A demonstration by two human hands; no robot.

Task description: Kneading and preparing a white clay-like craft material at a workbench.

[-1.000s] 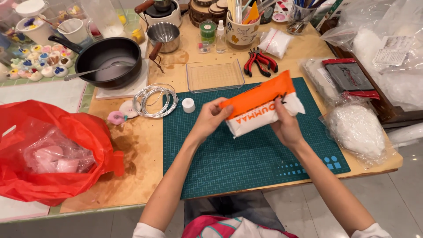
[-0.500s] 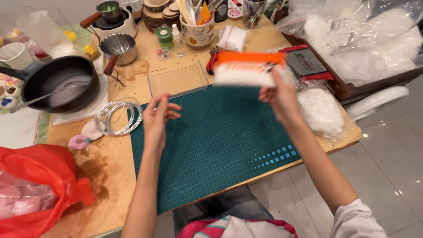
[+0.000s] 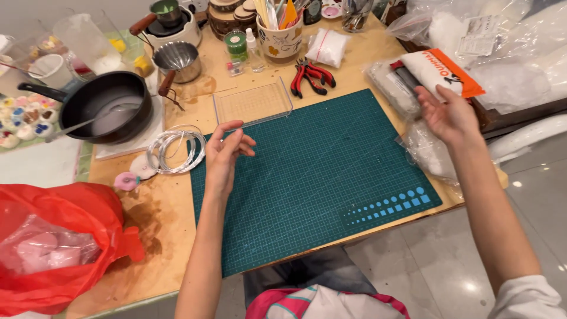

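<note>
My left hand [image 3: 224, 155] hovers over the upper left corner of the green cutting mat [image 3: 313, 177], fingers loosely curled and empty, gripping nothing. Just left of it lies a coil of silver wire [image 3: 175, 151], half on the mat's edge, half on the wooden table [image 3: 159, 218]; I cannot tell whether the hand touches the mat. My right hand [image 3: 447, 115] is out at the table's right edge, palm open and fingers spread, holding nothing; the white and orange packet [image 3: 446, 72] sits just beyond the fingertips, lying on the pile of clear plastic bags [image 3: 514, 65]. Whether a fingertip touches the packet I cannot make out. The bags blur together: contents pale and fluffy, no more to be read. Another clear bag [image 3: 425, 150] lies partly under my right forearm, its far side hidden. Beyond the mat sit a clear plastic tray [image 3: 253, 104] and red-handled pliers [image 3: 308, 75]. Upper left, a black pan [image 3: 106, 109] with a utensil in it; its handle runs toward the frame edge. The red plastic bag [image 3: 53, 236] at lower left is cut off by the frame, something pinkish showing inside. The mug of tools [image 3: 282, 36] is cropped at the top.
</note>
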